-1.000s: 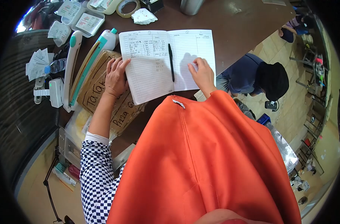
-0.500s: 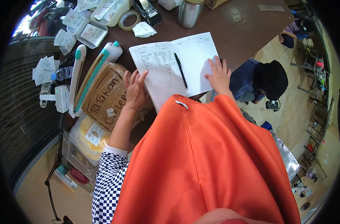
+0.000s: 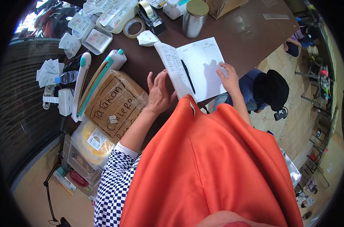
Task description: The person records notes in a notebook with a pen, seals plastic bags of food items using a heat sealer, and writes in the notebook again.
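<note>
A lined notebook (image 3: 208, 72) lies spread on the brown table, its left half (image 3: 172, 62) raised at an angle and covered in handwriting. A black pen (image 3: 188, 76) rests along the inner fold. My left hand (image 3: 159, 96) is at the outer edge of the raised half, with its fingers stretched and apart; part of the contact is hidden. At the notebook's right edge, my right hand (image 3: 229, 78) rests with its thumb and fingers apart, loosely bent over the lined page.
A taped cardboard box (image 3: 115, 102) with marker writing sits left of my arm, beside two teal-and-white sealers (image 3: 100, 81). Tape rolls (image 3: 134, 28), label-filled tubs (image 3: 97, 39) and a metal canister (image 3: 195, 20) stand behind. A person in a black hat (image 3: 272, 90) is low at the right.
The notebook's left half has tilted upward, narrowing its visible page. My left hand has moved right along with it. My right hand has drawn back toward the notebook's right edge.
</note>
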A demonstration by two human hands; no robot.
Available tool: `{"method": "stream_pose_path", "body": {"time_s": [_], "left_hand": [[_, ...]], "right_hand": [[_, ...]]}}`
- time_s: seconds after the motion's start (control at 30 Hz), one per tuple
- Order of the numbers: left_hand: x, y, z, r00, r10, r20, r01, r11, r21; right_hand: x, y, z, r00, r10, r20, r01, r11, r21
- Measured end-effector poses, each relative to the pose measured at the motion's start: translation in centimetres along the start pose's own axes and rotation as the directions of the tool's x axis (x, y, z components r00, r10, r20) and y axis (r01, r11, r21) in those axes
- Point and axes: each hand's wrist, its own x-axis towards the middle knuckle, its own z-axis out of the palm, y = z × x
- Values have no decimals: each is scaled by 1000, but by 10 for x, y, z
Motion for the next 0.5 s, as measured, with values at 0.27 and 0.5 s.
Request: {"method": "stream_pose_path", "body": {"time_s": [0.27,0.5], "left_hand": [[6,20,34,993,-15,116,29,992,-120],[6,27,51,972,-35,231,67,989,-130]], "right_hand": [[10,7,-30,940,306,150,-326,680,656],[11,3,-51,920,286,269,-389,582,714]]}}
